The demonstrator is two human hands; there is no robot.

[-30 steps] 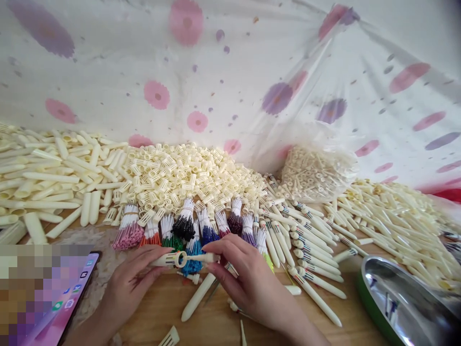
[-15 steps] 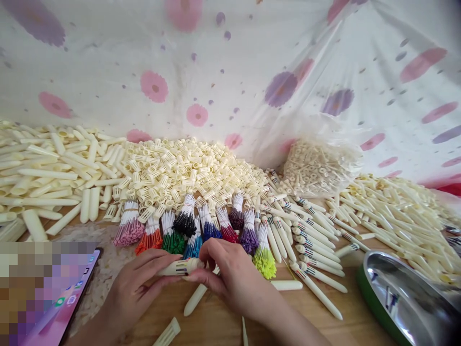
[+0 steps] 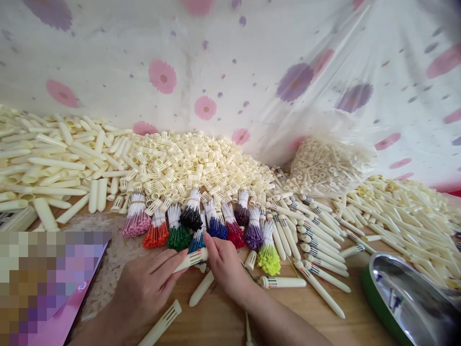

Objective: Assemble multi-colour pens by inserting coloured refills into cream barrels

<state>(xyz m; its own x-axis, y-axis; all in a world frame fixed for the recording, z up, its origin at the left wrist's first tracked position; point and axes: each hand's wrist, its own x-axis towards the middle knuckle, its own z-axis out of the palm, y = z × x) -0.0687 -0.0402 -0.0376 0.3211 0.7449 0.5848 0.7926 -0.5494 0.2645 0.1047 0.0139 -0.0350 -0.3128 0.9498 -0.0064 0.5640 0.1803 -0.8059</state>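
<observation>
item: one pen [image 3: 192,260], cream, held in the air above the tabletop [image 3: 201,334], between our two hands, in front of the blue refill bundles.

left hand [image 3: 142,283]: grip closed, fingers above and thumb below, holding the pen by its plain barrel.

right hand [image 3: 227,269]: thumb upright at the pen's far end, seemingly touching it; fingers curled and partly hidden, so we cannot tell how far this grip is open.

relation: the pen lies to the upper right of our left grip, bridging to the right thumb. the right hand is nearer the slotted end; the left has the barrel.

axis and pointing: long axis aslant, from lower left to upper right. the slotted end, with its colored strips, points right and slightly away from us; the plain end runs back under the left fingers, its tip out of sight.

about it: a loose tube [image 3: 201,289] just below; a slotted barrel [image 3: 162,323] nearer us; a second pen [image 3: 283,282] lying level, right of the right hand; the lime bundle [image 3: 268,257] just beyond that.
</observation>
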